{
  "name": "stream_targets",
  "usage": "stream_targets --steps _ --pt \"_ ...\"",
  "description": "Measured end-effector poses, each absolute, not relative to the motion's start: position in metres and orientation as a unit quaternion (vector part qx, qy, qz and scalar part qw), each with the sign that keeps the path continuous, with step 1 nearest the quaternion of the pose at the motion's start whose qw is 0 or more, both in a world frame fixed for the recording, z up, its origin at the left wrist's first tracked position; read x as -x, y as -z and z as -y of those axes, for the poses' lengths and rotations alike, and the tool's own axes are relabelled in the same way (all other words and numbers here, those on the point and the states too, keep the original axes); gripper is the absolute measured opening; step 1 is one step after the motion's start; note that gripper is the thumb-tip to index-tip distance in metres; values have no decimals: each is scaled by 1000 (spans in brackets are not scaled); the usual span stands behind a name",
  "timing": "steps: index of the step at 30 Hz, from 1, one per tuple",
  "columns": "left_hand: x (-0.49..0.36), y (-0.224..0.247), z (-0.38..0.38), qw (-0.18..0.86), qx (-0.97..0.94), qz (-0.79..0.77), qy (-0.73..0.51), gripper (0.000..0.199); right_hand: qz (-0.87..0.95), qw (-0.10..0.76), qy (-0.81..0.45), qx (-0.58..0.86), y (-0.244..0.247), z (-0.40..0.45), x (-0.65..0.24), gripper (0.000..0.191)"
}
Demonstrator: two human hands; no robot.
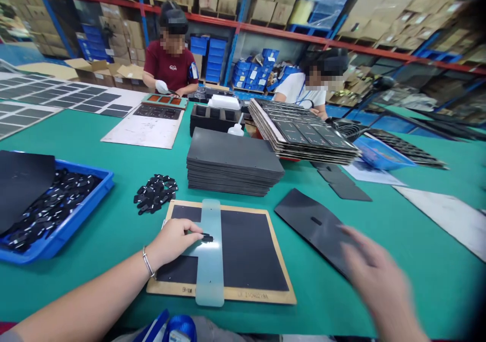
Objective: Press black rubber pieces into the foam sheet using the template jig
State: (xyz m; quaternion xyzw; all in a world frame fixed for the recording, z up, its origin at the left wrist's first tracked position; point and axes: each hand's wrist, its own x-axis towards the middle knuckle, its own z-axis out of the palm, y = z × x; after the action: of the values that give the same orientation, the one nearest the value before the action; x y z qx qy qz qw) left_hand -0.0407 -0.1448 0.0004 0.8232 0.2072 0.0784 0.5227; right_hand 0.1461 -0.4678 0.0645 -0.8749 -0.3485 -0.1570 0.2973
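My left hand (175,242) pinches a small black plastic piece (207,238) at the opening in a translucent pale-green template strip (211,276). The strip lies across a black sheet (250,246), which rests in a wooden frame board (266,296). My right hand (374,271), blurred by motion, is over the right edge of another black sheet (304,225). Its fingers look stretched out and apart; whether they touch that sheet is unclear. A small black piece (316,221) sits on that sheet. Beyond my left hand lies a pile of similar black pieces (155,193).
A blue tray (87,200) of black pieces stands at left, partly covered by a black sheet. Behind the board rises a stack of black sheets (233,160). Layered panels (304,129) are stacked farther back. Two people (170,63) work across the green table (125,155).
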Motion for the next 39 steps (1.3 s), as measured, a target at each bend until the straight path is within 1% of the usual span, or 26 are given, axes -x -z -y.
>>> stream_targets --steps 1,2,3,5,7,10,18,30,32,36,39 --pt "41 0 145 521 -824 -209 -81 16 415 242 159 862 -59 438 -136 29" --pt "42 0 146 517 -826 -207 -85 16 492 187 103 844 -52 407 -124 36" --pt "42 0 146 511 -831 -202 -92 15 562 136 36 815 -44 378 -112 47" --pt "43 0 147 492 -845 -183 -107 14 624 79 -62 775 -29 333 -93 67" --pt "45 1 148 468 -862 -157 -117 14 633 52 -126 762 -18 312 -83 75" --pt "45 4 149 434 -884 -127 -122 17 623 45 -157 765 -12 311 -87 74" --pt "39 13 152 320 -940 -41 -113 26 629 67 -162 758 -8 318 -97 76" --pt "31 18 159 252 -962 -8 -103 28 626 74 -153 761 -8 319 -95 73" --pt "31 16 160 223 -971 -8 -92 29 623 67 -142 766 -7 320 -91 69" --pt "39 15 159 110 -993 -1 -52 30 604 56 -119 786 -4 325 -78 49" --pt "50 16 157 50 -998 23 -38 30 586 48 -114 800 -4 327 -70 46"
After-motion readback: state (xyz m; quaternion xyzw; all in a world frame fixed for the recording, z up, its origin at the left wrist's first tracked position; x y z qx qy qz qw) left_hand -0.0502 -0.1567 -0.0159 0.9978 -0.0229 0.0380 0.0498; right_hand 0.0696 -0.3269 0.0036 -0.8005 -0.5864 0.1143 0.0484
